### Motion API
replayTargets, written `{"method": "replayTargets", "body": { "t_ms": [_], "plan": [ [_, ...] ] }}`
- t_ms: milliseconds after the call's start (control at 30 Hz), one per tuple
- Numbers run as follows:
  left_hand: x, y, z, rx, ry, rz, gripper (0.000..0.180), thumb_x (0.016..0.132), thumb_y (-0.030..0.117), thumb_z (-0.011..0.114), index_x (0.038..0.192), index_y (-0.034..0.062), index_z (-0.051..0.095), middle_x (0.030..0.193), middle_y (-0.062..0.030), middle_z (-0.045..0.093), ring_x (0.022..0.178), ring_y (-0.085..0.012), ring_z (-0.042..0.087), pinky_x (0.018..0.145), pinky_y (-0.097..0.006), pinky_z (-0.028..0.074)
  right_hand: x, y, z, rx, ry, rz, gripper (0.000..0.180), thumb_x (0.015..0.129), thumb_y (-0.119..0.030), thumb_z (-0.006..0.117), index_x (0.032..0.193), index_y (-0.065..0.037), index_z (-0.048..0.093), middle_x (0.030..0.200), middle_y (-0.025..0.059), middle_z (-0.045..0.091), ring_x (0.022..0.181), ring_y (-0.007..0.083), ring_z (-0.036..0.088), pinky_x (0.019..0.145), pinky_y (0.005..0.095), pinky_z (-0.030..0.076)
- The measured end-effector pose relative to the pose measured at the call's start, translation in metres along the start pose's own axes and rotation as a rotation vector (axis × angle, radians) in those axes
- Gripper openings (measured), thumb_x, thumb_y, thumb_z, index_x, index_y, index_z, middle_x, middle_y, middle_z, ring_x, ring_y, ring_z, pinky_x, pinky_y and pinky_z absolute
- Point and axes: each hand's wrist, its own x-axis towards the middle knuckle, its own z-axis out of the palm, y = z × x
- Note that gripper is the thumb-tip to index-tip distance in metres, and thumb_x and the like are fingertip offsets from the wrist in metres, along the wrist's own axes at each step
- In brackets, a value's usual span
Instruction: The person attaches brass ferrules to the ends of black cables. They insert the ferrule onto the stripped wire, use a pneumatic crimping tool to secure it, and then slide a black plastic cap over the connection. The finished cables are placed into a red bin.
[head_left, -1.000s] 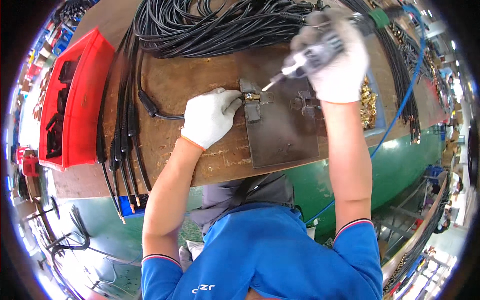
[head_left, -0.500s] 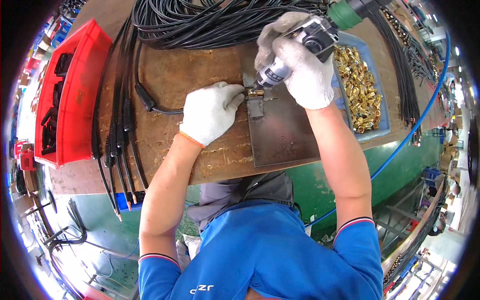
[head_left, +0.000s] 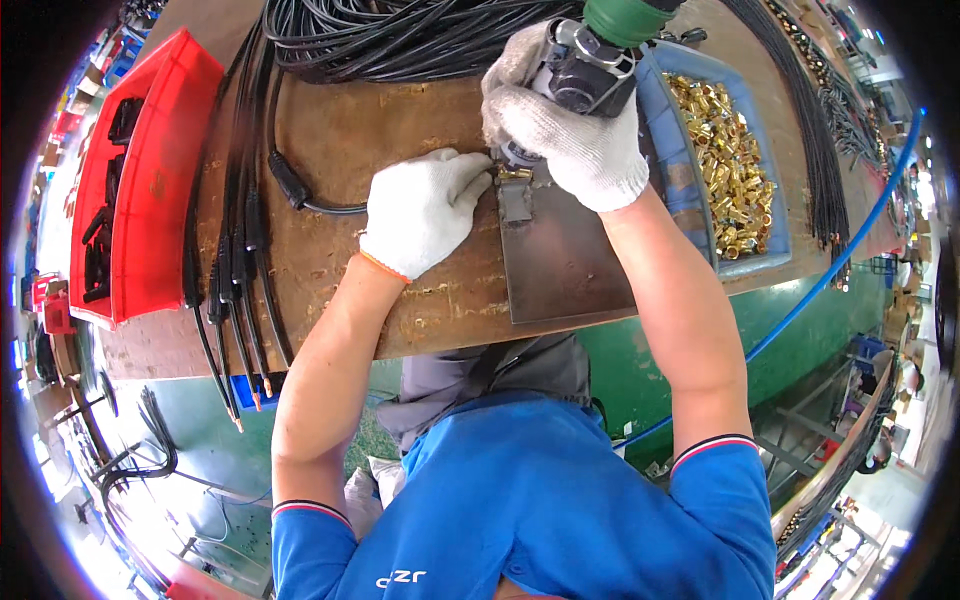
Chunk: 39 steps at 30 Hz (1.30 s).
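Note:
My left hand [head_left: 420, 212], in a white knit glove, is closed in a pinch at the end of a black cable [head_left: 335, 209]. A black sleeve [head_left: 288, 180] sits further along that cable. Right beside the fingertips a small brass fitting [head_left: 516, 174] lies in a metal holder [head_left: 515, 203] on a steel plate [head_left: 565, 265]. My right hand [head_left: 590, 150], gloved too, is wrapped round a power screwdriver [head_left: 582, 78] with a silver head and green body. Its nose points down just above the fitting; its tip is hidden, so I cannot tell whether they touch.
To the right stands a blue bin [head_left: 680, 170] of brass fittings [head_left: 735, 170]. A red bin [head_left: 165, 200] with black parts is at the left, beside several hanging cables [head_left: 240, 250]. Coiled black cable [head_left: 400, 45] lies at the back. A blue hose [head_left: 835, 275] runs past the right edge.
My right hand has tilted the screwdriver more upright and moved slightly left, bringing its nose over the brass fitting. The left hand stays nearly in place.

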Motion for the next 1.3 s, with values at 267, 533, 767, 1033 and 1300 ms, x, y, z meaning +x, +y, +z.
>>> {"method": "replayTargets", "body": {
  "t_ms": [267, 533, 767, 1033, 1300],
  "plan": [
    [-0.002, -0.001, 0.001, 0.018, -0.039, -0.043, 0.020, 0.097, 0.023, 0.070, 0.112, 0.0137, 0.080, 0.093, -0.0145, 0.074, 0.086, -0.0387, 0.073, 0.076, -0.048, 0.058, -0.002, 0.012, 0.001, -0.031, 0.024, -0.074, 0.017, 0.087, -0.003, 0.083, 0.102, -0.005, 0.076, 0.087, -0.0017, 0.075, 0.076, 0.0053, 0.068, 0.069, 0.0237, 0.056],
    [0.000, 0.002, -0.001, 0.024, -0.027, -0.040, 0.023, 0.099, 0.025, 0.070, 0.114, 0.0124, 0.081, 0.097, -0.0161, 0.075, 0.088, -0.0396, 0.073, 0.077, -0.048, 0.058, -0.001, 0.001, 0.004, 0.052, 0.017, 0.006, 0.014, 0.089, -0.005, 0.083, 0.101, -0.007, 0.076, 0.086, -0.0021, 0.074, 0.077, 0.0049, 0.067, 0.069, 0.0232, 0.055],
    [-0.004, 0.000, -0.003, 0.051, 0.017, 0.001, 0.021, 0.099, 0.026, 0.070, 0.111, 0.0112, 0.081, 0.099, -0.0154, 0.077, 0.088, -0.0392, 0.074, 0.078, -0.046, 0.059, 0.012, -0.046, -0.012, 0.131, 0.192, -0.233, 0.015, 0.097, -0.013, 0.076, 0.105, 0.000, 0.073, 0.095, 0.0109, 0.079, 0.070, 0.0200, 0.075, 0.064, 0.0321, 0.060],
    [-0.005, 0.002, -0.012, -0.002, 0.090, 0.046, 0.020, 0.097, 0.023, 0.069, 0.107, 0.0103, 0.081, 0.096, -0.0172, 0.077, 0.087, -0.0398, 0.074, 0.078, -0.047, 0.059, 0.003, -0.117, -0.173, 0.005, 0.404, 0.134, 0.017, 0.100, -0.024, 0.074, 0.100, -0.007, 0.073, 0.080, 0.0061, 0.071, 0.064, 0.0197, 0.069, 0.059, 0.0380, 0.058],
    [0.003, 0.035, -0.041, -0.199, -0.056, 0.002, 0.024, 0.096, 0.017, 0.071, 0.114, 0.0035, 0.080, 0.100, -0.0253, 0.076, 0.094, -0.0399, 0.077, 0.081, -0.042, 0.060, -0.054, -0.056, -0.255, -1.036, 0.669, 0.519, 0.044, 0.081, -0.041, 0.087, 0.094, 0.000, 0.078, 0.090, 0.0193, 0.078, 0.081, 0.0281, 0.076, 0.074, 0.0435, 0.059]
  ]
}}
